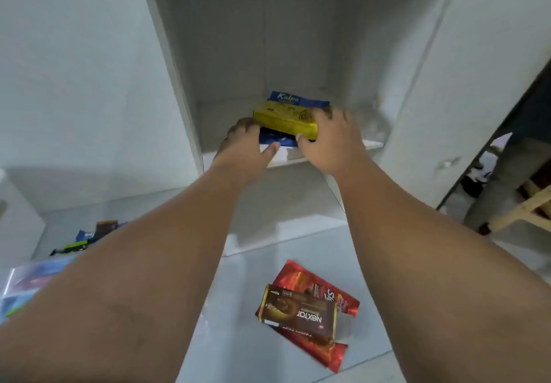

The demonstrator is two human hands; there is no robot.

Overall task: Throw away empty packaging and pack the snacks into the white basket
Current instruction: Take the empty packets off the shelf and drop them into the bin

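Observation:
Both my arms reach into an open white cabinet (179,84). On its shelf (369,144) lies a yellow snack box (283,121) on top of blue packets, one marked Kalpa (295,101). My right hand (331,141) grips the right end of the yellow box. My left hand (244,144) rests on a blue packet (275,139) under the box, fingers curled onto it. On the floor below lie a brown Nextar pack (301,312) and a red wrapper (301,281) beneath it. No white basket is in view.
Several small wrappers (89,236) lie on the floor at the left, near a clear plastic bag (26,281). A white object (15,218) stands at the far left. The cabinet door (477,84) is open at the right, with a wooden frame (524,209) beyond.

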